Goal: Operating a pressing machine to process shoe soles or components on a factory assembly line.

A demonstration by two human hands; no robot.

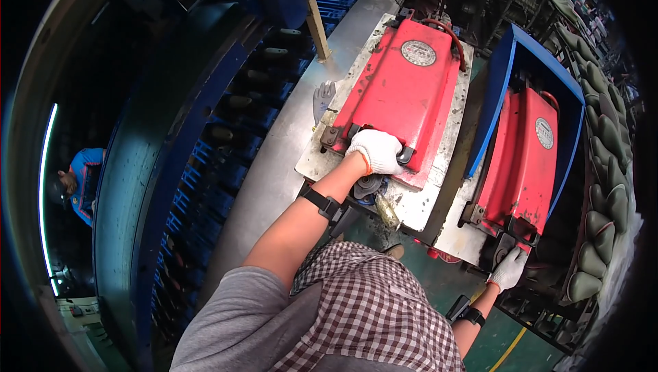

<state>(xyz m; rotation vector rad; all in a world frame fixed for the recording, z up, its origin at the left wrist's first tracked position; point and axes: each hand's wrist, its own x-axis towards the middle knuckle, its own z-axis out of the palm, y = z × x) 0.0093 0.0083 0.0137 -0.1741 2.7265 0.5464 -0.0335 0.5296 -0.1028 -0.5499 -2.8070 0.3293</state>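
Note:
Two red machine covers stand side by side. My left hand [375, 151], in a white knitted glove, lies at the near end of the larger red cover [401, 91]. Its fingers curl over the black handle [406, 155] there. Off to the right, my gloved right hand [508, 269] is at the near end of the smaller red cover [526, 159]. Its fingers press against a dark part [504, 247] below that cover, and what they grip is partly hidden. Below my left hand, a dark round fitting [369, 186] and a yellowish wrapped piece [388, 211] show.
A grey glove [323, 100] lies on the metal bench [274, 132]. A blue hood [534, 50] surrounds the smaller cover. Racks of dark green shoe-shaped pieces [598, 187] line the right. At left, blue racks [226, 125] run beside the bench; a person in blue [86, 177] is beyond.

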